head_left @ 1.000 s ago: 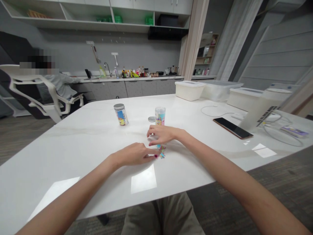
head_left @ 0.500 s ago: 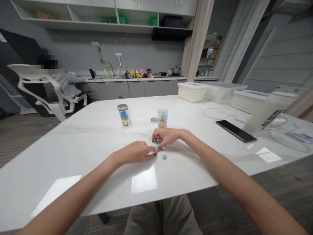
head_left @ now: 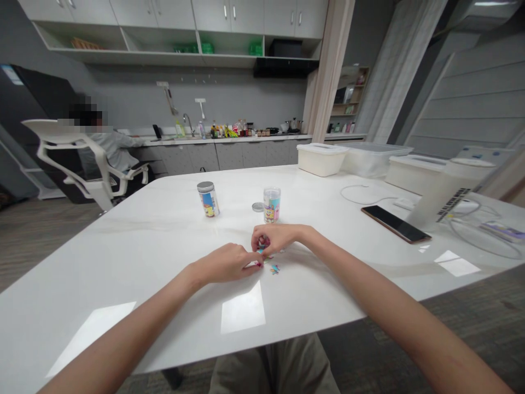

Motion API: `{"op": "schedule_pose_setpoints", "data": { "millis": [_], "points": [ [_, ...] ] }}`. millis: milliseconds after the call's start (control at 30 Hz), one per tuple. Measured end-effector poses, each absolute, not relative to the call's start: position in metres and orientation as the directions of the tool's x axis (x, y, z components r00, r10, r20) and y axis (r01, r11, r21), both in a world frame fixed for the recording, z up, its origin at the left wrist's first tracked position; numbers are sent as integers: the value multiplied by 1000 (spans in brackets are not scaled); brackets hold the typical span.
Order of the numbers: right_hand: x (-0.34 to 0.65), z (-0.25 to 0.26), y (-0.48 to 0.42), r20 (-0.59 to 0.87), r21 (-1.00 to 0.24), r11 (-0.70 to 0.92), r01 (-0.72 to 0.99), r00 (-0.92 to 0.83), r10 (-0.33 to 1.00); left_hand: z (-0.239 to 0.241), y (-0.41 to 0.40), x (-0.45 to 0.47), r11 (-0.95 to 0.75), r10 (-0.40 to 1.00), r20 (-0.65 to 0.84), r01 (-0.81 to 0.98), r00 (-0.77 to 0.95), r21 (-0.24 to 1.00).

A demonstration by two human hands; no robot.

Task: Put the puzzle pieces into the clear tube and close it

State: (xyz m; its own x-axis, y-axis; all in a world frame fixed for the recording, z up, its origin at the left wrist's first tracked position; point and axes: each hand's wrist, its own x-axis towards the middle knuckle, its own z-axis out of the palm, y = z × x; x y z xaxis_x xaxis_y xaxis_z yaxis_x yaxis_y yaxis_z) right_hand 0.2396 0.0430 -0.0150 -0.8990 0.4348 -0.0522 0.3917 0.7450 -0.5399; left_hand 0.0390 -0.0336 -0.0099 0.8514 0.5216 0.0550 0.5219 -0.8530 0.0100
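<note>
Fingertips of both hands pinch small puzzle pieces (head_left: pixel 274 268), orientation unreadable.

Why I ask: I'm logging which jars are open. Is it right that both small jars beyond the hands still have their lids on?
Not quite. In the head view only the left jar has its metal lid on. The right jar is open, and its lid lies on the table just left of it.
</note>
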Motion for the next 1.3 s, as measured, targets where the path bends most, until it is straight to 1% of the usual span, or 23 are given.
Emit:
{"op": "schedule_pose_setpoints", "data": {
  "millis": [233,400,467,633,733,867,933,1067,1200,1300],
  "points": [
    [240,-10,39,-91,-555,742,377,-914,396,-15,-32,38,-866,496,93,499,863,-11],
    [238,-9,36,-110,-576,708,408,-897,428,-16,-29,36,-856,507,85,513,858,-68],
    [238,-9,36,-110,-580,703,413,-894,434,-17,-29,35,-855,501,85,508,861,-101],
    [238,-12,39,-117,-571,711,411,-898,425,-25,-26,34,-856,446,116,461,888,-235],
    [239,-15,43,-83,-542,747,385,-909,408,-29,-25,33,-847,442,130,461,887,-266],
    [241,-19,47,-44,-512,770,381,-907,419,-27,-23,33,-835,481,159,506,862,-217],
    [242,-20,47,-36,-492,776,396,-899,436,-25,-22,32,-811,533,163,557,830,-182],
    [242,-18,47,-24,-464,770,437,-875,483,-22,-18,31,-735,653,121,664,747,-134],
    [240,-16,45,5,-467,771,432,-871,491,-21,-16,30,-676,724,150,736,673,-40],
    [236,-17,44,24,-524,748,407,-871,491,-20,-15,30,-638,754,225,769,618,26]
  ]
}}
